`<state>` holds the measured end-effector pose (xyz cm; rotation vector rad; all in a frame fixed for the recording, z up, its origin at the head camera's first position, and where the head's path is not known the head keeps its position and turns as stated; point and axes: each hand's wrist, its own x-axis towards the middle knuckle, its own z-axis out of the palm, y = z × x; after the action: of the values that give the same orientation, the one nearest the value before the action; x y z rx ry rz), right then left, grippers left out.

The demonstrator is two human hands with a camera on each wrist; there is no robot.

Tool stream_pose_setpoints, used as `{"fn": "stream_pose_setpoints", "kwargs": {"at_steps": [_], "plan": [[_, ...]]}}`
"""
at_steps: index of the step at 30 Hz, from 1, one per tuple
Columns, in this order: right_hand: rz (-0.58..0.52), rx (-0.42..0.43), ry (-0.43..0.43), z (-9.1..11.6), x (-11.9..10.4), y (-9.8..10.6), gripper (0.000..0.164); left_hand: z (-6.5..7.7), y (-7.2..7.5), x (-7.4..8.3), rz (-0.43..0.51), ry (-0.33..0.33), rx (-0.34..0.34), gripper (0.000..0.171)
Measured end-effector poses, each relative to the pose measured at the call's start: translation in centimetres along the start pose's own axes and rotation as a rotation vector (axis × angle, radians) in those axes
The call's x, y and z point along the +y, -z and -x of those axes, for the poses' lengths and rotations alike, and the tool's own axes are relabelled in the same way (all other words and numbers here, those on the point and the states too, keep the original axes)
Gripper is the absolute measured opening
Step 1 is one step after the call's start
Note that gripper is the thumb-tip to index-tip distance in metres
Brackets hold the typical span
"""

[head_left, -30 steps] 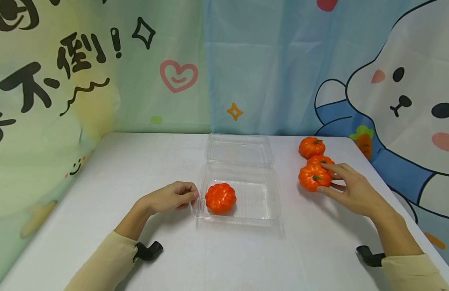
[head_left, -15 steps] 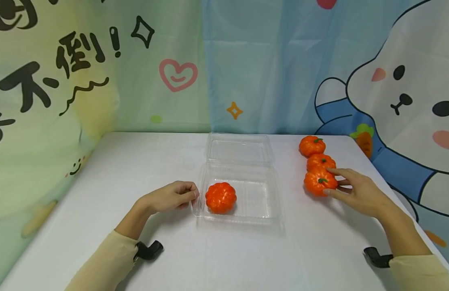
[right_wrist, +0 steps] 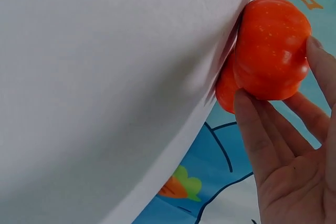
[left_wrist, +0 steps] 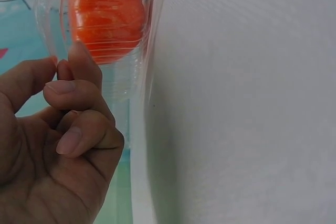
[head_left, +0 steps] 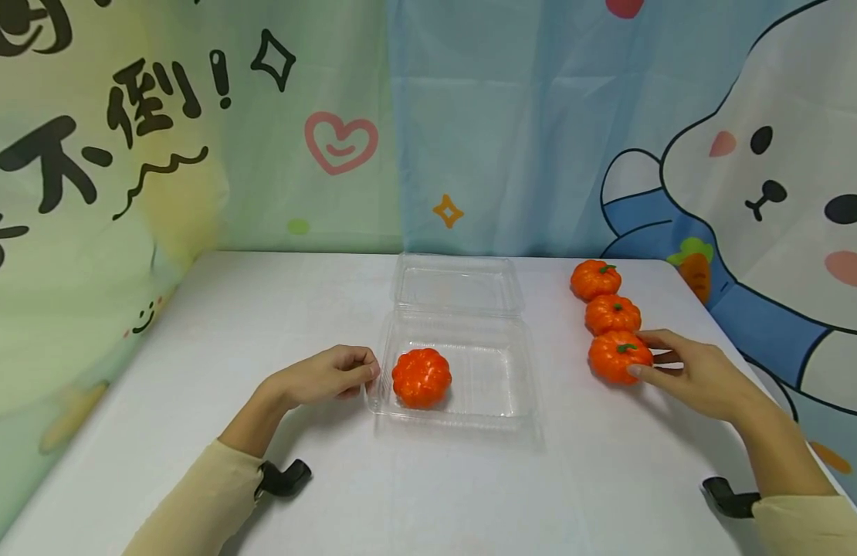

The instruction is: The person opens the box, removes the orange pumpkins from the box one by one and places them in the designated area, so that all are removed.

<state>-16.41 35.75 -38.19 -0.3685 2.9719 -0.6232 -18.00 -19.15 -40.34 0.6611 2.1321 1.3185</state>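
On the table's right side, my right hand (head_left: 699, 376) holds the nearest of three small orange pumpkins (head_left: 618, 358), thumb and fingers on its sides. In the right wrist view, this pumpkin (right_wrist: 272, 51) hides most of another pumpkin (right_wrist: 226, 86) behind it. The middle pumpkin (head_left: 612, 314) and the far pumpkin (head_left: 595, 279) line up behind. My left hand (head_left: 331, 376) pinches the left rim of a clear plastic clamshell box (head_left: 494, 378), its lid (head_left: 458, 286) folded back. One more orange pumpkin (head_left: 421, 378) lies in the box's left part, seen through the wall in the left wrist view.
A white table (head_left: 463, 494) carries everything. Behind it hangs a printed cloth backdrop (head_left: 505, 139). The pumpkin row stands near the table's right edge, and the lid reaches close to the back edge.
My right hand has moved right and towards the front with its pumpkin, uncovering more of the middle pumpkin. The left hand and the box have stayed put.
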Motion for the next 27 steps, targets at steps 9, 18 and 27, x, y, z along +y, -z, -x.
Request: {"fn": "stream_pose_setpoints", "kwargs": {"at_steps": [9,18,27], "plan": [[-0.009,0.011,-0.002,0.1,0.8,-0.2,0.065,0.1,-0.1,-0.1,0.009,-0.001,-0.002,0.025],[-0.025,0.072,0.040,-0.2,0.6,-0.1,0.067,0.1,0.0,-0.1,0.009,-0.005,-0.004,0.025],[0.003,0.217,0.181,-1.0,-0.3,-0.1,0.056,0.1,0.0,0.0,-0.006,-0.013,0.000,0.024]]}}
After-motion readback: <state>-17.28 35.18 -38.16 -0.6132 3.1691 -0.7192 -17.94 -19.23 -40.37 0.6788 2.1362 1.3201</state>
